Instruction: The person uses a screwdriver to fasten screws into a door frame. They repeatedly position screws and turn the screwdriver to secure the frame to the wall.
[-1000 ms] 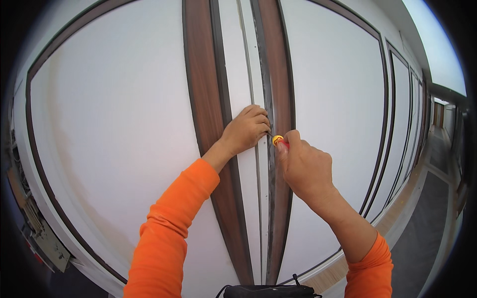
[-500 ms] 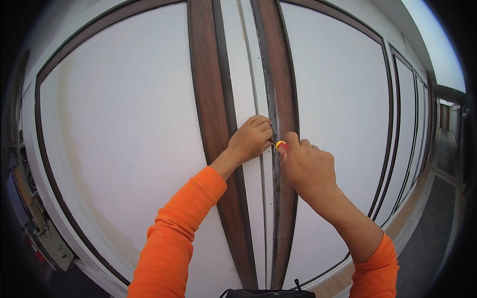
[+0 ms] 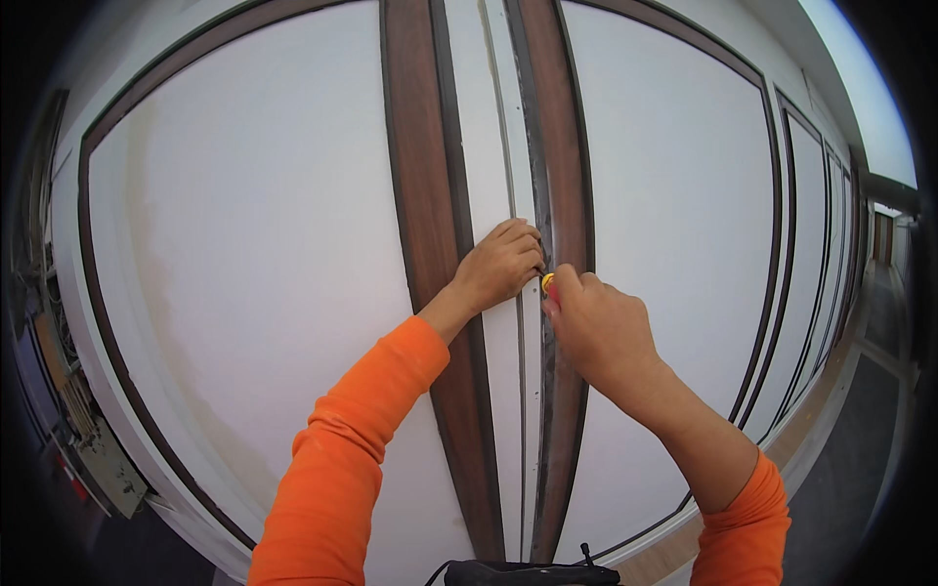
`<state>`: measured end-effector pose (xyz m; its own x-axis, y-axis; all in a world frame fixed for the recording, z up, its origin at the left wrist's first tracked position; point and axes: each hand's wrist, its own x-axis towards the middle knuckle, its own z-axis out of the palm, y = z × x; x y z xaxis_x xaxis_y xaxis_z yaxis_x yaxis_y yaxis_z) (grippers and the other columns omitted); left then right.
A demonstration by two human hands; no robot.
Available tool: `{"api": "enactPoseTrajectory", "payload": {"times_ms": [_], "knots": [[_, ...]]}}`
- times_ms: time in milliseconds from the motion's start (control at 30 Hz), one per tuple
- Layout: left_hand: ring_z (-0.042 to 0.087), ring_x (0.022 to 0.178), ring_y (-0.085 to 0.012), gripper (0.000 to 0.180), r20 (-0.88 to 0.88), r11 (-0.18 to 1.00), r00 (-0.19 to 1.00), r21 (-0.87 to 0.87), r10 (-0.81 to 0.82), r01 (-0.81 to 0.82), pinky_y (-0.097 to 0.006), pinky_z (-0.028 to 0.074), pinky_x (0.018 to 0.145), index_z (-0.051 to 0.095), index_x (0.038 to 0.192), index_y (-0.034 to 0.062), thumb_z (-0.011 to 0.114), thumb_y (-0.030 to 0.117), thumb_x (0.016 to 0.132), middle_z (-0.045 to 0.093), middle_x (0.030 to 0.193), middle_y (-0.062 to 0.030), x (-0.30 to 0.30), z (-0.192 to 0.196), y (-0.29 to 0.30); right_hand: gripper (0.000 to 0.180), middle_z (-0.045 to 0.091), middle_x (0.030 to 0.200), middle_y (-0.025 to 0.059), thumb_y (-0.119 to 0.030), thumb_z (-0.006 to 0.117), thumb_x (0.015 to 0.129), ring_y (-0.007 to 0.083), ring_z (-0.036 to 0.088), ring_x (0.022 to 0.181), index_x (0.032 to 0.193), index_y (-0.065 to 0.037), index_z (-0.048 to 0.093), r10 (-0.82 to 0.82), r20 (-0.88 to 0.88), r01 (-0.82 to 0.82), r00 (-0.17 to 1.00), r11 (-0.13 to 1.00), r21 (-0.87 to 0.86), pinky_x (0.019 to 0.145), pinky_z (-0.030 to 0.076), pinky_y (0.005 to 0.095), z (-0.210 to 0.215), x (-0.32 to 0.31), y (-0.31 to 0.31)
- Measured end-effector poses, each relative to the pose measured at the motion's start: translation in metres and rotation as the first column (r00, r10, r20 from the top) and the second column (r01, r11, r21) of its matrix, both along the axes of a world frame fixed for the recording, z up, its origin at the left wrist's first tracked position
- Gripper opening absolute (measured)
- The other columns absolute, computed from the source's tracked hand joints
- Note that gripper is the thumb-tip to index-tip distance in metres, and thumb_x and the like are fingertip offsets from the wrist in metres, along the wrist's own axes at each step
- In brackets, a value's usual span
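Observation:
My right hand (image 3: 606, 327) is closed round the red and yellow handle of a screwdriver (image 3: 549, 285), whose thin shaft points up and left toward the strip. Right at its tip, my left hand (image 3: 500, 264) has its fingers bent together against the white upright strip (image 3: 500, 342); whatever they pinch is hidden. This strip, dotted with small holes, runs between two dark-edged brown wooden trims, the left trim (image 3: 420, 176) and the right trim (image 3: 567, 156). Grey smears mark the dark edge beside the screwdriver.
White panels with dark frames stand on both sides, the left panel (image 3: 264, 215) and the right panel (image 3: 674, 215). A corridor floor (image 3: 850, 439) stretches away at the right. Boards and scraps (image 3: 103, 459) lean at the far left. A black bag (image 3: 528, 573) shows at the lower edge.
The view has shifted slightly, moving the wall a little to the right in it. Both hands keep their places at the strip, and the screwdriver handle sits slightly closer to my left fingers.

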<state>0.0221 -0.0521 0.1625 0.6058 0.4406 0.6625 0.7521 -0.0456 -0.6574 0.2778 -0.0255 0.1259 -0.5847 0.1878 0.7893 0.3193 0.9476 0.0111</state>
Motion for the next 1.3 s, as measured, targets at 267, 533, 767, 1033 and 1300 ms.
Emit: {"api": "enactPoseTrajectory", "payload": {"times_ms": [267,533,767,1033,1300], "knots": [[0.061,0.121,-0.0300,0.019,0.082,0.999,0.996,0.037,0.032,-0.035,-0.043,0.047,0.113,0.063,0.085,0.0066,0.080,0.008,0.077,0.066,0.108,-0.0087,0.007,-0.002,0.002,0.013,0.057,0.093,0.0100,-0.005,0.071,0.089,0.0261,0.061,0.086,0.100,-0.008,0.065,0.158,-0.108,-0.111,0.982,0.931,0.346,0.075,0.052,0.0396,0.003,0.000,0.022],[0.059,0.125,-0.0272,0.021,0.096,0.998,0.994,-0.047,0.056,-0.051,-0.043,0.045,0.116,0.070,0.099,0.0086,0.082,0.009,0.081,0.068,0.115,-0.0050,0.005,-0.001,-0.004,0.014,0.059,0.091,0.0091,-0.005,0.070,0.089,0.0264,0.063,0.083,0.100,-0.006,0.063,0.336,-0.345,-0.256,0.876,0.932,0.258,0.072,0.053,0.0400,0.012,0.027,0.032],[0.061,0.121,-0.0201,0.013,0.065,0.998,0.998,-0.067,0.026,-0.022,-0.044,0.043,0.121,0.075,0.096,0.0108,0.079,0.006,0.084,0.072,0.107,0.0022,0.001,-0.002,-0.002,0.015,0.064,0.095,0.0106,-0.005,0.072,0.091,0.0280,0.067,0.088,0.102,-0.005,0.062,0.105,-0.510,-0.066,0.854,0.993,0.093,0.073,0.054,0.0404,0.036,0.047,0.059],[0.062,0.119,-0.0216,0.012,0.091,0.997,0.996,-0.076,-0.004,0.011,-0.043,0.044,0.121,0.075,0.092,0.0086,0.080,0.006,0.082,0.071,0.106,-0.0001,0.000,0.001,-0.002,0.016,0.067,0.093,0.0105,-0.004,0.073,0.087,0.0254,0.068,0.082,0.101,-0.004,0.064,0.386,-0.481,-0.425,0.787,0.905,0.032,0.073,0.055,0.0361,-0.019,0.014,0.061],[0.064,0.117,-0.0227,0.018,0.112,0.998,0.994,-0.060,0.004,0.003,-0.042,0.045,0.120,0.073,0.092,0.0090,0.083,0.004,0.078,0.070,0.107,-0.0008,-0.002,0.000,-0.002,0.016,0.066,0.090,0.0086,-0.003,0.073,0.084,0.0233,0.066,0.077,0.098,-0.004,0.065,0.404,-0.523,-0.432,0.750,0.899,0.076,0.069,0.054,0.0353,-0.026,-0.003,0.067]]}}
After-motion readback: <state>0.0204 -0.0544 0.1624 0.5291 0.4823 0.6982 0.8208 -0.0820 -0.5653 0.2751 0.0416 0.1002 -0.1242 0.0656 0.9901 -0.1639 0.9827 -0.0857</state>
